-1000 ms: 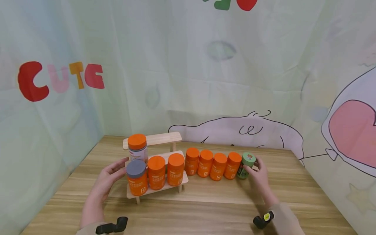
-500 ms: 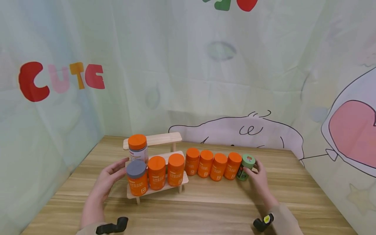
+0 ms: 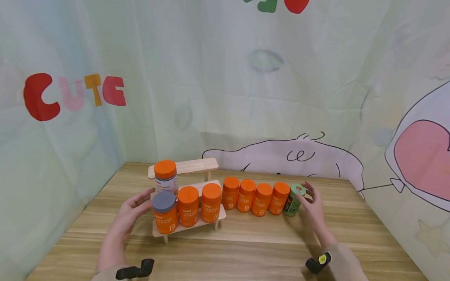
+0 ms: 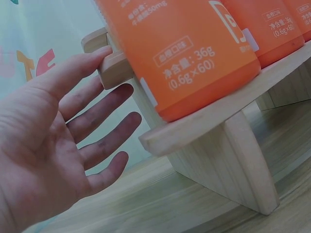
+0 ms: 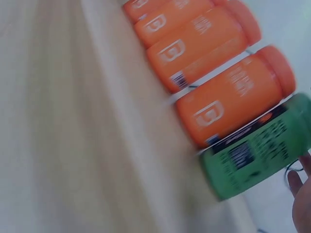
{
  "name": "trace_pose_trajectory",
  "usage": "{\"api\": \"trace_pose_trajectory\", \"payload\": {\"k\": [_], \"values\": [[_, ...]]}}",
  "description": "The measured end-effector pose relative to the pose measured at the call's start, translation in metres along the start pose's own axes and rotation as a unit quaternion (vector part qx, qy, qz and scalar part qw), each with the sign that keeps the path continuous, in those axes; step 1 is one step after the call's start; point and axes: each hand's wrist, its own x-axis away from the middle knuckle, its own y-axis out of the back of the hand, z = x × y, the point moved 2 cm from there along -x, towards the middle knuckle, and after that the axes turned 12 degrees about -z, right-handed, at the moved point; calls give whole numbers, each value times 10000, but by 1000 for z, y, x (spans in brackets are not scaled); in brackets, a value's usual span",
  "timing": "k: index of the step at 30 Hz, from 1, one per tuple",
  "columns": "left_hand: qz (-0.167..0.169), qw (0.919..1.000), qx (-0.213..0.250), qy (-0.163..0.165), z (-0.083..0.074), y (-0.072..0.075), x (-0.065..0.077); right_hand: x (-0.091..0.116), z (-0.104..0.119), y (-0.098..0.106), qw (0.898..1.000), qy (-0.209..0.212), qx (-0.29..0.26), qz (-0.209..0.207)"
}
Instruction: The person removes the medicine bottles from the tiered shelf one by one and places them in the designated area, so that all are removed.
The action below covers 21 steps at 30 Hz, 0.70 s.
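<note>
My left hand (image 3: 131,212) is at the left end of a stepped wooden stand (image 3: 197,166), fingers spread and loosely bent. In the left wrist view its thumb tip overlaps the middle step's end. An orange jar with a grey lid (image 3: 166,221) stands closest to it, on the lowest step. My right hand (image 3: 314,207) is beside a green jar (image 5: 257,153), which stands upright at the right end of a row of orange jars (image 3: 261,205). In the right wrist view the thumb and a finger show at the green jar's side near its lid, not wrapped round it.
Two orange-lidded orange jars (image 3: 188,214) share the lowest step. Behind them, higher on the stand, is a pale-labelled jar with an orange lid (image 3: 165,181). A printed curtain (image 3: 225,97) hangs behind and beside the wooden table (image 3: 242,253).
My right fingers have loosened from the green jar and the hand has shifted slightly right and up. My left hand and the jars on the stand have stayed in place.
</note>
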Motion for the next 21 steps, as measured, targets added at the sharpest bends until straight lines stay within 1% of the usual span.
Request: {"api": "trace_pose_trajectory", "payload": {"k": [3,7,13,16,21], "values": [[4,10000,3,-2,0,0,0,-4,15,-1,9995,175,-248,-87],[4,10000,10,-22,0,0,0,-14,32,-3,9986,419,-290,127],[3,10000,25,12,0,0,-1,-24,57,-12,9976,475,-121,498],[0,10000,-35,40,1,0,-1,-26,72,-21,9952,622,-192,732],[8,10000,-44,14,0,0,0,-22,99,-47,9884,905,-790,928]]}}
